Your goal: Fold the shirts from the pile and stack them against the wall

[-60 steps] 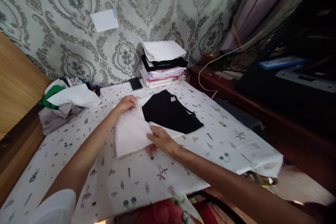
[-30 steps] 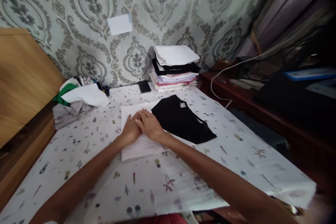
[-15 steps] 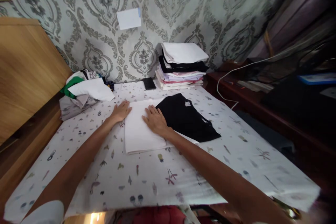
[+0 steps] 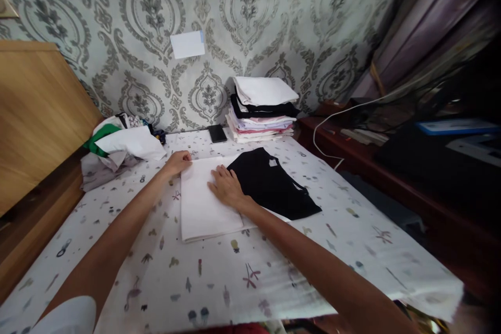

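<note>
A folded white garment (image 4: 207, 203) lies on the patterned bedsheet in front of me. At its right is a black section (image 4: 270, 182) with a small white label near its top edge; whether white and black are one piece, I cannot tell. My left hand (image 4: 178, 163) is at the white garment's far left corner, its fingers curled and pressed together on the edge. Flat on top of the white cloth, beside the black part, rests my right hand (image 4: 227, 186) with its fingers stretched out.
A stack of folded clothes (image 4: 262, 115) stands against the wall, a black phone (image 4: 217, 133) to its left. Rumpled clothes (image 4: 121, 146) lie at the left by a wooden panel (image 4: 43, 120). A white cable (image 4: 319, 141) hangs at the right by a dark red desk (image 4: 344, 151).
My left hand has gone from lying flat beside the garment's edge to curled fingers at its far corner. The right hand stays on the cloth. The view has tilted up slightly.
</note>
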`<move>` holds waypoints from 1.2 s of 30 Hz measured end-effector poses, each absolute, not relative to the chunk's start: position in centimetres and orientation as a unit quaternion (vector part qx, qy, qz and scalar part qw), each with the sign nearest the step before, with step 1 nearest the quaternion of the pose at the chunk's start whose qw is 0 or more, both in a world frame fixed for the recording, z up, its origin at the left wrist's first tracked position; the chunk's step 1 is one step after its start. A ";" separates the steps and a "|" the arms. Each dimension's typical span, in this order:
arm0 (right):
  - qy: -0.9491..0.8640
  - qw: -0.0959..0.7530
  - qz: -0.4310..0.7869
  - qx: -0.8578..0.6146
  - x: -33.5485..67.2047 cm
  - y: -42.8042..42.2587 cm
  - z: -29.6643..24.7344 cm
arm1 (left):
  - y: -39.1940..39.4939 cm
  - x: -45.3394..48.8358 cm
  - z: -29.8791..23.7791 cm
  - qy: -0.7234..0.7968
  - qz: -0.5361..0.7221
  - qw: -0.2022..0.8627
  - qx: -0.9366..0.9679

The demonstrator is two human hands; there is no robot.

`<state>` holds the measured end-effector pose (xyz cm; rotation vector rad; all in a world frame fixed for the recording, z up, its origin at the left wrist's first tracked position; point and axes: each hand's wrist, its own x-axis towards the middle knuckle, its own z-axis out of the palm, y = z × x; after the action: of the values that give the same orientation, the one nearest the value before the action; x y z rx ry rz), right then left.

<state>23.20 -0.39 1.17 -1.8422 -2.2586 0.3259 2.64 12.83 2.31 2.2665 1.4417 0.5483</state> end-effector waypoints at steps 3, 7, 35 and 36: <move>-0.773 0.101 0.103 -0.617 23.4 0.7 1.5 | 12.7 2.7 2.4 0.489 0.198 0.219 0.820; -0.778 0.098 0.100 -0.612 23.6 1.9 1.1 | 12.3 2.2 2.3 0.489 0.180 0.205 0.829; -0.813 0.105 0.079 -0.567 22.2 0.1 -0.3 | -13.5 1.3 3.1 0.315 -0.144 -0.139 0.928; -0.814 0.109 0.075 -0.565 22.3 0.1 -0.4 | -13.6 1.4 3.2 0.329 -0.156 -0.140 0.921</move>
<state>22.27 0.14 -0.36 -1.6631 -2.3946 0.2204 1.42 -13.61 3.16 3.1832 1.1379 -0.5391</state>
